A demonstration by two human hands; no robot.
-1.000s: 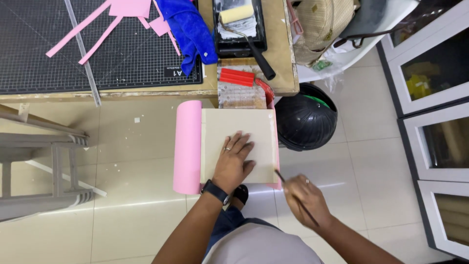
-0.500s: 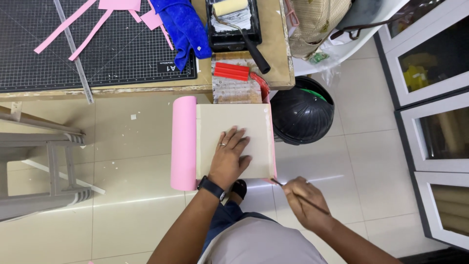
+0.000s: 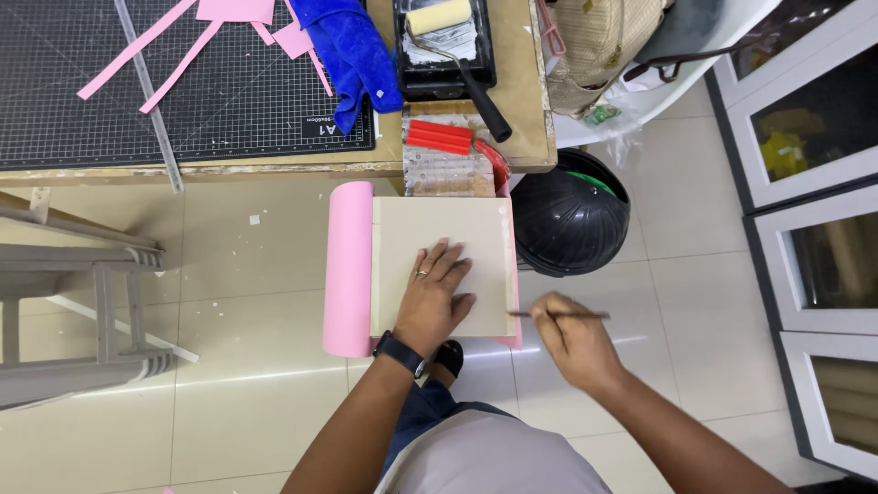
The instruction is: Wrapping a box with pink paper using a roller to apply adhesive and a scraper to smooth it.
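My left hand (image 3: 437, 295) lies flat, fingers spread, on a beige board (image 3: 444, 238) that rests on a pink sheet (image 3: 349, 265) whose left side is curled into a roll. A ring and a black wristwatch are on that arm. My right hand (image 3: 572, 340) grips a thin dark pencil (image 3: 558, 315) held nearly level, its tip at the board's lower right edge. The board and sheet sit over my lap, just below the table edge.
A worktable (image 3: 457, 160) above holds a black cutting mat (image 3: 137, 82) with pink strips and a metal ruler, a blue cloth (image 3: 352, 50), a paint tray with a roller (image 3: 444, 37), and a red-handled tool (image 3: 444, 139). A black bin (image 3: 572, 215) stands right; a grey stool (image 3: 73, 302) left.
My right hand has moved right and turned the pencil from slanted to nearly level at the board's lower right edge. My left hand stays pressed on the board.
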